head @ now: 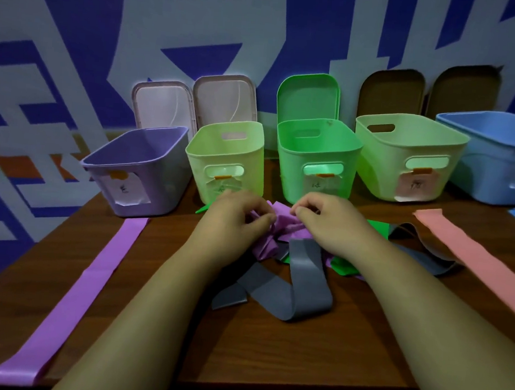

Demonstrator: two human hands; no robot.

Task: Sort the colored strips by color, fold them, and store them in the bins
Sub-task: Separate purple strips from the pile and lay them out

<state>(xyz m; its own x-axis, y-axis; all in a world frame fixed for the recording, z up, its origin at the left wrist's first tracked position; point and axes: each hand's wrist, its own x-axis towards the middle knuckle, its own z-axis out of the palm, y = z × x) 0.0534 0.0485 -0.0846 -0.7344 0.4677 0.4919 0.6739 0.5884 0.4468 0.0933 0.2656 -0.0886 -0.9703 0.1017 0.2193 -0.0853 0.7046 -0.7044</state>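
Five bins point(291, 179) line the bench point(270, 348). The left hand point(233, 217) and right hand point(330, 224) pinch one crumpled purple strip point(281, 224); one flat purple strip point(92, 277) lies apart.

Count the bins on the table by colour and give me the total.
Purple bin: 1
Pale green bins: 2
Bright green bin: 1
Blue bin: 1
Total: 5
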